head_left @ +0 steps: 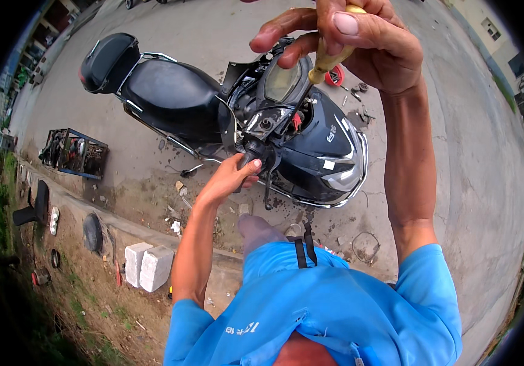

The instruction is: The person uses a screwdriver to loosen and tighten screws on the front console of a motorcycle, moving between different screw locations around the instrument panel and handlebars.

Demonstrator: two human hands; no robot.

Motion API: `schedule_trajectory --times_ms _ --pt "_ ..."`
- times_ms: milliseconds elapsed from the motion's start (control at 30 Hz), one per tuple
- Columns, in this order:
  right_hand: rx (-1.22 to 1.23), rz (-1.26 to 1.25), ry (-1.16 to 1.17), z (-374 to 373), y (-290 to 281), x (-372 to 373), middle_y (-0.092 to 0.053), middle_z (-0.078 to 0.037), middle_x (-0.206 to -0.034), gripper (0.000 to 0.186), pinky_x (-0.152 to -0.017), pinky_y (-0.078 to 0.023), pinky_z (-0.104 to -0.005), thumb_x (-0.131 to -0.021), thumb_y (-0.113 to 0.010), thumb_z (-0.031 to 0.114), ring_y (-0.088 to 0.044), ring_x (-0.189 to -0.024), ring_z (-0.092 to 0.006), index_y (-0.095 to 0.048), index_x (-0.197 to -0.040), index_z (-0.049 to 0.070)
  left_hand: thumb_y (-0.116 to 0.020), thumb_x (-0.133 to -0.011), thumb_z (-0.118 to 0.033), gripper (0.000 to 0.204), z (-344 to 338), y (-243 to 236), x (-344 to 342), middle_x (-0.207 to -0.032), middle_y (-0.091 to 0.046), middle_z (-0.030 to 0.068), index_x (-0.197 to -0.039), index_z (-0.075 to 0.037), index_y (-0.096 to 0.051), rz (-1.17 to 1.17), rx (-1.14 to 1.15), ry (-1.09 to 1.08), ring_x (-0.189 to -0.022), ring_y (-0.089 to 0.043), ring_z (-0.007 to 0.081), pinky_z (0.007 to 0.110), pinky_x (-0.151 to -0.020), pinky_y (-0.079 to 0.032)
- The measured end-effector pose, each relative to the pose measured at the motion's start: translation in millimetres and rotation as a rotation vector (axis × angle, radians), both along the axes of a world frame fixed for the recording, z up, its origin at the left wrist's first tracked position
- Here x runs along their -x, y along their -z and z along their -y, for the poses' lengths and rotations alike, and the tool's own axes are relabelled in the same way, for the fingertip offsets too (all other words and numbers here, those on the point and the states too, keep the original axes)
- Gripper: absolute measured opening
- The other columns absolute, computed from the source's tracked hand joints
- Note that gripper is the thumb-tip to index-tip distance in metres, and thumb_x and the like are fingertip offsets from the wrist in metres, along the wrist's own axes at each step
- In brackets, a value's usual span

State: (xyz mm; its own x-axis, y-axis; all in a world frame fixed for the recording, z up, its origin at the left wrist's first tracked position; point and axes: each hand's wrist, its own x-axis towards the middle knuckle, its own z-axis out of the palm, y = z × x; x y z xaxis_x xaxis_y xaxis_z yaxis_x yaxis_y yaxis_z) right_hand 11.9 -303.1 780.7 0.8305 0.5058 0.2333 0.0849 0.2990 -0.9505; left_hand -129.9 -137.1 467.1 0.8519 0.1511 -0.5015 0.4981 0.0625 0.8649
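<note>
Scooter point(207, 104) seems at a screwdriving step: left hand point(228, 178) grasps its handlebar grip point(248, 154), right hand point(379, 47) clasps a screwdriver point(327, 61). Next move likely calls for careful aim.

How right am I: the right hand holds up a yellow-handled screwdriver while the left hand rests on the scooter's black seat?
One part is wrong: the head view shows the left hand on the handlebar grip, not on the black seat. The right hand does hold up a yellow-handled screwdriver.
</note>
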Motion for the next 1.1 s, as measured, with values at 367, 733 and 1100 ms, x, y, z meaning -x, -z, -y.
schedule_trajectory --times_ms 367,733,1100 --pt "-0.391 0.528 0.059 0 87 -12 -0.051 -0.006 -0.077 0.032 -0.045 -0.033 -0.0246 -0.111 -0.053 0.029 -0.042 -0.053 -0.0093 -0.06 -0.101 -0.001 -0.073 -0.099 -0.043 0.066 -11 15 -7 -0.126 -0.069 0.026 -0.139 0.006 -0.056 -0.077 0.557 0.01 -0.113 -0.072 0.034 0.045 -0.1 -0.06" --pt "-0.499 0.215 -1.081 -27 59 -85 -0.053 -0.004 -0.061 0.033 -0.039 -0.035 -0.0245 -0.102 -0.046 0.009 -0.041 -0.043 -0.0084 -0.066 -0.115 -0.014 -0.079 -0.088 -0.031 0.068 74 -16 -5 -0.168 -0.03 0.0231 -0.149 -0.012 -0.056 0.652 -1.499 0.044 -0.155 -0.028 0.0435 0.057 -0.126 -0.023" --pt "-0.156 0.429 -0.224 3 39 1 -0.057 0.005 -0.07 0.032 -0.054 -0.042 -0.0195 -0.107 -0.048 0.01 -0.051 -0.059 -0.0027 -0.069 -0.126 -0.006 -0.076 -0.09 -0.031 0.06 74 12 -48 -0.17 -0.024 0.0182 -0.143 -0.008 -0.061 0.456 -1.597 -0.072 -0.158 -0.022 0.0395 0.059 -0.125 -0.026"
